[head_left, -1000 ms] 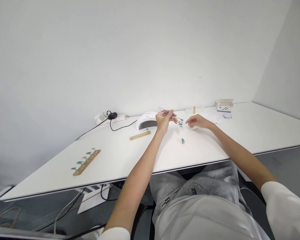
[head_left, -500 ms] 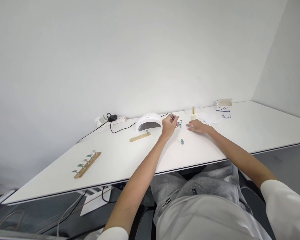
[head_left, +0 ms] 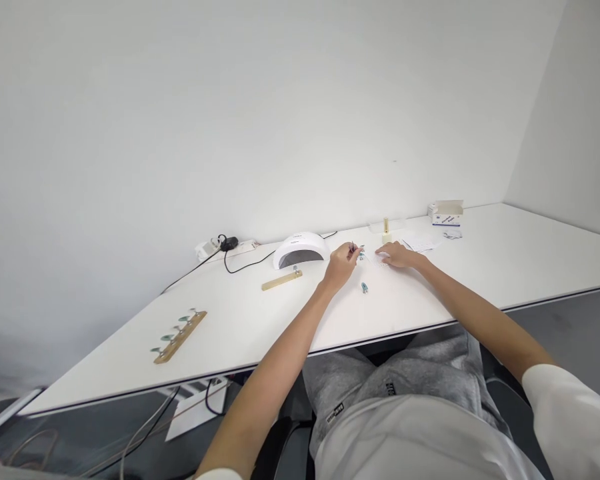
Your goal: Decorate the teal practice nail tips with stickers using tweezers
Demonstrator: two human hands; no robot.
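Observation:
My left hand (head_left: 341, 264) is closed, its fingers pinched round thin dark tweezers (head_left: 352, 246) that are mostly hidden by the fingers. Just right of its fingertips stands a small metal stand with a blue nail tip (head_left: 362, 254), partly covered. My right hand (head_left: 399, 255) lies low over the table with its fingers apart, touching a pale sheet with small specks (head_left: 379, 259). Nearer to me, a teal nail tip on a small stand (head_left: 365, 288) sits by itself.
A white nail lamp (head_left: 301, 248) stands left of my hands, with a wooden stick (head_left: 281, 280) before it. A wooden rack of nail tips (head_left: 181, 337) lies further left. Behind my right hand are a polish bottle (head_left: 387, 233), papers (head_left: 417, 243) and an opened box (head_left: 446, 215).
My left hand has turned, and the tweezers now show less above the fingers. My right hand has shifted slightly right, still at the sheet. The whole view has tilted a little.

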